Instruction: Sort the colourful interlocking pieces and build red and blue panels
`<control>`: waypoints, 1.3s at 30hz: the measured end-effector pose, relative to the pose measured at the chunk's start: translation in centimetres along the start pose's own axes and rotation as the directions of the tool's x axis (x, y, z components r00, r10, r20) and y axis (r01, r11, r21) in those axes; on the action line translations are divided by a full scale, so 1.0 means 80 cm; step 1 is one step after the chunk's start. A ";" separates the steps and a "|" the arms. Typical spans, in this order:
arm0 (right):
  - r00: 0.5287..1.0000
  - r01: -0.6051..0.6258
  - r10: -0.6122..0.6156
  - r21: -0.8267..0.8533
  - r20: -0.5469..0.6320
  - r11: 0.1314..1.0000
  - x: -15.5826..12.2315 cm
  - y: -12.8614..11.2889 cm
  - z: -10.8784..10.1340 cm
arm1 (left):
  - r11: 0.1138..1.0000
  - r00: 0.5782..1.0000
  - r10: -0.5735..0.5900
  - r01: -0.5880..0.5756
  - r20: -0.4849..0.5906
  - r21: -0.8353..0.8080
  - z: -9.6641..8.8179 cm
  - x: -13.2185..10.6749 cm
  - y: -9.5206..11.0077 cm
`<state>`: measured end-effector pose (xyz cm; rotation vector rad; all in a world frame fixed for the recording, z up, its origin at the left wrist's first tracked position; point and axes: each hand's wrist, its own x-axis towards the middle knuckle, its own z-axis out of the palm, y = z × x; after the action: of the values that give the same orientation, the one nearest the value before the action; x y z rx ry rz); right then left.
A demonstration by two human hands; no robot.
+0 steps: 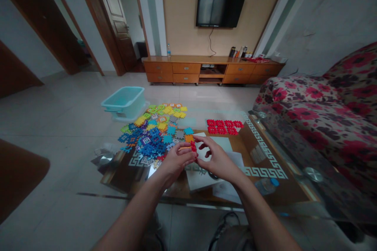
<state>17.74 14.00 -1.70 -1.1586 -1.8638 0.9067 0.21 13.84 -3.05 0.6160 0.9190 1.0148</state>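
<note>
Both hands meet above a glass table (266, 152). My left hand (176, 160) is closed in a pinch on a small red building tile (193, 146). My right hand (214, 156) touches the same red tile with its fingertips, fingers curled. Just left of the hands lies a pile of coloured plastic tiles (153, 131), blue, yellow, green and orange. A flat row of joined red tiles (224, 126) lies on the glass beyond my right hand.
White sheets of paper (203, 176) and a plastic bottle (266, 185) lie under the glass. A teal plastic bin (125, 102) stands on the floor at the far left. A floral sofa (321, 109) runs along the right. A wooden TV cabinet (212, 69) lines the far wall.
</note>
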 end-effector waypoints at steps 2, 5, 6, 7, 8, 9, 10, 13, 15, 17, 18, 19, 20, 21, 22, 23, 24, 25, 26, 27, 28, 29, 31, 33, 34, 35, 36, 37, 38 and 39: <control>1.000 0.008 -0.008 -0.010 0.014 1.000 0.001 0.001 0.001 | 1.000 1.000 -0.014 0.014 0.007 0.011 0.000 -0.001 0.000; 0.999 0.007 -0.007 -0.015 0.032 1.000 0.002 0.001 0.000 | 1.000 1.000 -0.018 0.017 0.021 0.024 0.001 -0.003 0.002; 1.000 0.009 -0.008 -0.016 0.030 1.000 0.002 0.001 0.000 | 0.999 1.000 -0.018 0.017 0.026 0.027 0.001 -0.003 0.002; 1.000 0.007 -0.007 -0.018 0.025 1.000 0.002 0.001 -0.001 | 0.999 0.999 -0.019 0.018 0.032 0.030 0.001 -0.003 0.002; 1.000 0.003 -0.002 -0.021 0.022 1.000 0.002 0.000 -0.001 | 0.999 0.999 -0.020 0.019 0.038 0.034 0.000 -0.003 0.002; 1.000 -0.002 0.002 -0.024 0.020 1.000 0.002 0.000 -0.001 | 0.999 0.999 -0.022 0.020 0.041 0.038 0.000 -0.003 0.002; 1.000 -0.006 0.007 -0.028 0.020 1.000 0.002 0.000 -0.001 | 0.999 0.999 -0.024 0.022 0.041 0.044 0.000 -0.003 0.003; 1.000 -0.007 0.008 -0.038 0.031 0.999 0.001 0.000 -0.001 | 0.998 0.999 -0.027 0.025 0.039 0.057 0.000 -0.004 0.003; 0.999 0.002 0.000 -0.038 0.033 0.999 0.001 0.000 -0.001 | 0.998 0.999 -0.025 0.023 0.040 0.053 0.001 -0.005 0.004; 0.999 0.009 -0.008 -0.034 0.033 0.999 0.002 0.000 -0.002 | 0.998 0.999 -0.025 0.023 0.041 0.051 0.001 -0.006 0.005; 0.999 0.011 -0.010 -0.032 0.032 0.999 0.002 0.000 -0.002 | 0.998 0.999 -0.027 0.024 0.041 0.051 0.001 -0.006 0.005; 0.999 0.012 -0.011 -0.032 0.033 0.999 0.002 0.000 -0.002 | 0.998 0.999 -0.030 0.027 0.044 0.052 0.001 -0.006 0.005; 0.999 0.012 -0.011 -0.033 0.034 0.999 0.002 0.000 -0.002 | 0.998 0.998 -0.034 0.031 0.049 0.052 0.001 -0.006 0.005; 0.999 0.014 -0.012 -0.035 0.035 0.999 0.002 0.000 -0.002 | 0.998 0.998 -0.039 0.036 0.055 0.051 0.000 -0.006 0.004; 0.999 0.016 -0.015 -0.036 0.035 0.999 0.002 0.001 -0.002 | 0.998 0.997 -0.043 0.040 0.061 0.049 0.000 -0.005 0.004; 0.999 0.019 -0.018 -0.037 0.034 0.999 0.001 0.001 -0.002 | 0.998 0.997 -0.046 0.043 0.068 0.047 -0.001 -0.005 0.003; 0.999 0.021 -0.020 -0.038 0.033 0.999 0.001 0.001 -0.002 | 0.998 0.996 -0.047 0.044 0.073 0.046 -0.002 -0.004 0.003; 0.999 0.022 -0.020 -0.038 0.032 0.999 0.001 0.001 -0.002 | 0.998 0.996 -0.047 0.044 0.075 0.046 -0.003 -0.004 0.002; 0.999 0.023 -0.021 -0.038 0.032 0.999 0.001 0.002 -0.002 | 0.998 0.996 -0.047 0.043 0.076 0.046 -0.003 -0.003 0.001; 0.999 0.025 -0.023 -0.038 0.031 0.999 0.001 0.002 -0.002 | 0.998 0.996 -0.046 0.043 0.075 0.047 -0.003 -0.003 0.001; 0.999 0.026 -0.025 -0.038 0.032 0.999 0.000 0.001 -0.002 | 0.998 0.996 -0.047 0.043 0.074 0.048 -0.003 -0.003 0.001; 0.999 0.029 -0.027 -0.037 0.033 0.999 0.000 0.001 -0.002 | 0.998 0.996 -0.049 0.046 0.071 0.050 -0.003 -0.003 0.001; 0.999 0.033 -0.031 -0.032 0.035 0.999 0.000 0.001 -0.003 | 0.997 0.996 -0.055 0.051 0.068 0.053 -0.003 -0.003 0.001; 0.999 0.031 -0.030 -0.028 0.038 0.999 0.000 0.001 -0.003 | 0.997 0.996 -0.056 0.052 0.066 0.055 -0.002 -0.004 0.002; 0.999 0.029 -0.028 -0.028 0.039 0.999 0.001 0.001 -0.003 | 0.997 0.996 -0.055 0.051 0.065 0.057 -0.002 -0.004 0.002; 0.999 0.028 -0.027 -0.029 0.038 0.999 0.001 0.001 -0.002 | 0.997 0.996 -0.055 0.051 0.065 0.061 -0.002 -0.004 0.002; 0.999 0.027 -0.026 -0.031 0.038 0.999 0.001 0.001 -0.002 | 0.997 0.996 -0.055 0.051 0.065 0.065 -0.002 -0.004 0.002; 0.999 0.027 -0.026 -0.032 0.038 0.999 0.001 0.001 -0.001 | 0.996 0.996 -0.057 0.052 0.063 0.069 -0.002 -0.005 0.002; 0.999 0.026 -0.024 -0.033 0.039 0.999 0.001 0.002 -0.001 | 0.996 0.996 -0.059 0.055 0.059 0.071 -0.002 -0.005 0.002; 0.999 0.022 -0.021 -0.033 0.039 0.999 0.001 0.002 0.000 | 0.996 0.997 -0.062 0.058 0.055 0.073 -0.002 -0.005 0.003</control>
<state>17.79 14.10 -1.84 -1.1460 -1.9254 0.8950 -0.09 13.59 -2.82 0.6705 0.9215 0.9098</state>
